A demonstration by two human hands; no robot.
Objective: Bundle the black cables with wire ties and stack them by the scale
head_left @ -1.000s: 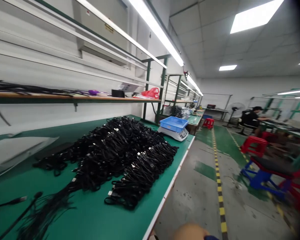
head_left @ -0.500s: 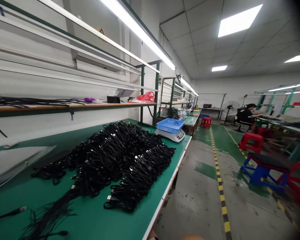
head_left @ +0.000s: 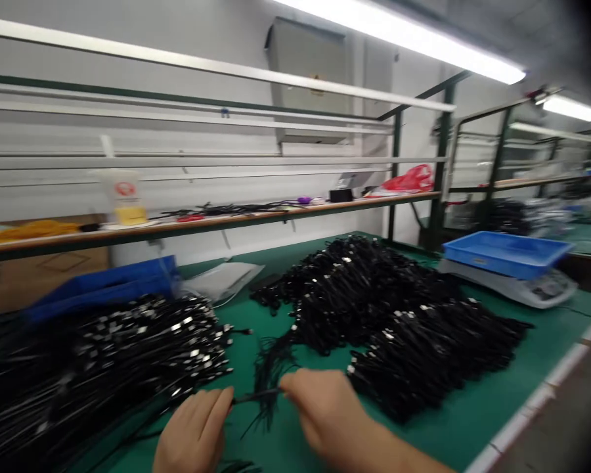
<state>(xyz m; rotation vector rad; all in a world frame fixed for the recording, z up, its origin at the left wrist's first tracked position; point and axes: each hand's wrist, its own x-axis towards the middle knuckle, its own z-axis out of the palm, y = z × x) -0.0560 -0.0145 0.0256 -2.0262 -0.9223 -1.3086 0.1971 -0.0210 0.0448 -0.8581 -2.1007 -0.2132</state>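
Observation:
My left hand (head_left: 194, 430) and my right hand (head_left: 328, 407) are both closed, with a short stretch of black cable (head_left: 257, 396) running between them above the green table. Each grips one part of it; the rest is hidden by my fingers. Beyond my hands lies a loose bunch of thin black ties (head_left: 273, 361). Left of my left hand are many straight black USB cables (head_left: 167, 348) with shiny metal plugs. To the right of my right hand lie coiled, bundled black cables (head_left: 433, 348), with a larger heap of bundles (head_left: 359, 289) behind.
A white scale (head_left: 546, 289) carrying a blue tray (head_left: 507, 249) stands at the table's right. At the back left are a blue bin (head_left: 113, 279) and a clear plastic bag (head_left: 224, 279). A shelf (head_left: 276, 215) above holds a cup (head_left: 125, 197) and a red bag (head_left: 408, 179).
The view has swung left and down from the aisle to the table. Both hands have come into view, holding the cable, and the straight cables at left now show.

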